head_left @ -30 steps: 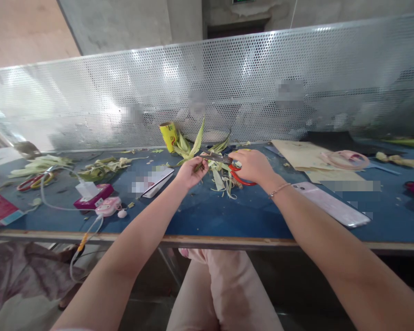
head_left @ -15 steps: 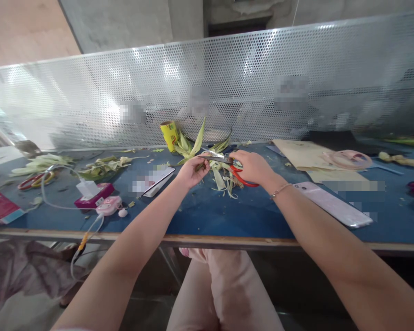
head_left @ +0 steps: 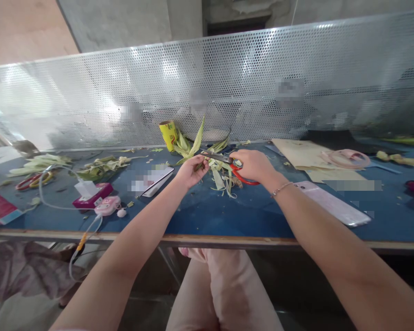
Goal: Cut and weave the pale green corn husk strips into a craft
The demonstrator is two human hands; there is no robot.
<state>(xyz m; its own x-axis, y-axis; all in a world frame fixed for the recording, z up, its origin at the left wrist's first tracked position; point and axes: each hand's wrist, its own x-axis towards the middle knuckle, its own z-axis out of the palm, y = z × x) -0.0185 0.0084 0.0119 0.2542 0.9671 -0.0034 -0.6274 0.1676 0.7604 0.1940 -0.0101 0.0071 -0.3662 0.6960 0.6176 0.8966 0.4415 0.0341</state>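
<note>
My right hand grips red-handled scissors over the blue table. The blades point left, nearly closed, toward my left hand. That hand is pinched shut on a thin green leaf strip right at the blade tips. Under and behind both hands lies a pile of green and pale leaf strips, with longer upright green leaves behind it.
A yellow roll stands at the back by the perforated metal screen. A white phone lies right of my wrist; cardboard and a pink ring further right. At left are a card, chargers with cables, other scissors and leaf scraps.
The scissor blades, slightly apart half a second ago, have closed on the strip. Both hands stay in nearly the same place.
</note>
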